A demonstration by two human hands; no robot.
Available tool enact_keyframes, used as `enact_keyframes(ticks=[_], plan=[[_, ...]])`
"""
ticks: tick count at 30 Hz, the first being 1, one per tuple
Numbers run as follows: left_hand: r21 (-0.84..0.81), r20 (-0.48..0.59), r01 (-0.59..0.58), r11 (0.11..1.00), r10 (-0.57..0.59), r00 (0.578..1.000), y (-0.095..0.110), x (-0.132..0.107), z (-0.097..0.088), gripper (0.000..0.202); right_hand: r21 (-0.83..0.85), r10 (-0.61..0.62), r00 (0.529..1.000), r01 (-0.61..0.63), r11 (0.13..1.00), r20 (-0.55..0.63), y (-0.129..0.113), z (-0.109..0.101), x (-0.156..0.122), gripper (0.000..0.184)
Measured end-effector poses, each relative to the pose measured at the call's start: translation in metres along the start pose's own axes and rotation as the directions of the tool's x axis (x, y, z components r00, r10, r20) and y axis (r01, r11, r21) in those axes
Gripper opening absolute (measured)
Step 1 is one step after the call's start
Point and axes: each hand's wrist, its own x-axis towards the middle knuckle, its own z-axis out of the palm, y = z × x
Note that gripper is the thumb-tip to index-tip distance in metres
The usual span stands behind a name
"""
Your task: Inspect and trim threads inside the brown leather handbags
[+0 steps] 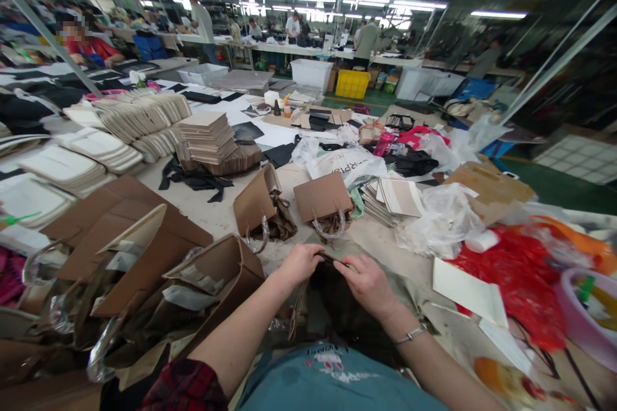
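Pinched shut between the fingertips of both hands is the far edge of a dark bag (337, 311): my left hand (301, 263) closes on its left end and my right hand (369, 282) on its right, the two hands close together. That edge runs left to right over the near middle of the table (212, 212), and the bag's length stretches from it back toward my body, gripped end pointing far. Just beyond lies a brown paper bag (322, 198), with an open brown bag (216, 270) at near left.
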Motion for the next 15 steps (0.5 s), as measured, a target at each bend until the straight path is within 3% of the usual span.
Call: enact_keyframes(ticks=[15], plan=[[-0.136,-0.031,0.036,0.99,-0.04,0.999,-0.006,0.0,0.005,0.024,0.104,0.234,0.96,-0.22,0.97,-0.155,-0.016,0.011,0.016,0.012]])
